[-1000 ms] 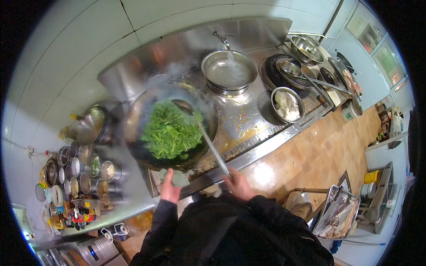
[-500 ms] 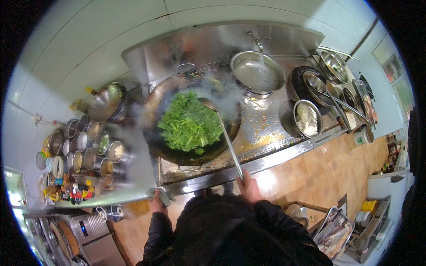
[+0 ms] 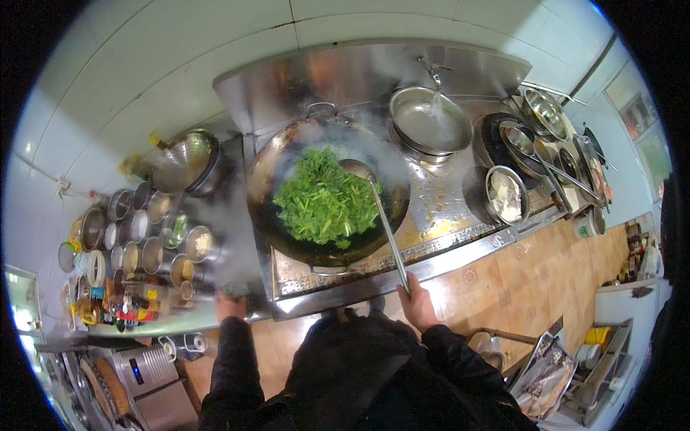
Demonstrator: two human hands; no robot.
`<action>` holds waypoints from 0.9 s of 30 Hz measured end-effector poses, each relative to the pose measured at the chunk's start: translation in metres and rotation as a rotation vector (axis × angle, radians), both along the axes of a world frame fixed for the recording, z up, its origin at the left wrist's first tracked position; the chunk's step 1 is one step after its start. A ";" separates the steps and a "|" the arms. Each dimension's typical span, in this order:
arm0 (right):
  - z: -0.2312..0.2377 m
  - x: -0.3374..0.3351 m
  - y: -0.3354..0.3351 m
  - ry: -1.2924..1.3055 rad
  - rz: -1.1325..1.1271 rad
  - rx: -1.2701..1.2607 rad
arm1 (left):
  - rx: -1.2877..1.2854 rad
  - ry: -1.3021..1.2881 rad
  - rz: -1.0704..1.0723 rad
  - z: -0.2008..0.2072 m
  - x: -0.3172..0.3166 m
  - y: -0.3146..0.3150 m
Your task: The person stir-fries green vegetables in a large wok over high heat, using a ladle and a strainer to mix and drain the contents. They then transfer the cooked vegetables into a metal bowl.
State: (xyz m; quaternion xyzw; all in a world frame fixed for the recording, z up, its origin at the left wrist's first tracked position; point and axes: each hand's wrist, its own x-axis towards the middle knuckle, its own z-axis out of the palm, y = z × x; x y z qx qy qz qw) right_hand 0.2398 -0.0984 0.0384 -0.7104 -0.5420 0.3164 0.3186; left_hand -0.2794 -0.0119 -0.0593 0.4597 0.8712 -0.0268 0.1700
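Observation:
A pile of chopped leafy greens (image 3: 327,201) sits in a large wok (image 3: 262,223), with steam rising around it. My right hand (image 3: 419,303) is closed round the end of the long handle of a ladle (image 3: 390,233). The ladle's bowl rests against the right side of the greens. At the counter's front edge, left of the wok, my left hand (image 3: 230,307) has a grey-green cloth (image 3: 234,289) at its fingers. The fingers themselves are small and partly hidden, but they look closed on the cloth.
Water runs from a tap (image 3: 433,70) into a metal basin (image 3: 402,133) behind the stove. A bowl with white pieces (image 3: 506,197) stands to the right. Several metal seasoning pots (image 3: 152,253) and a perforated strainer (image 3: 180,161) crowd the left counter. A tray (image 3: 543,370) sits low at right.
My left hand has moved left and forward with the cloth, onto the counter's edge. My right hand still grips the ladle. The whole view has shifted slightly.

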 end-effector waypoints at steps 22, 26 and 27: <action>-0.011 -0.080 -0.033 -0.069 -0.159 -0.069 | -0.120 -0.116 -0.267 -0.063 -0.045 0.030; -0.012 -0.085 -0.036 -0.042 -0.166 -0.100 | -0.152 -0.039 -0.343 -0.093 -0.060 0.031; -0.012 -0.084 -0.036 -0.040 -0.155 -0.103 | -0.155 -0.005 -0.419 -0.096 -0.062 0.032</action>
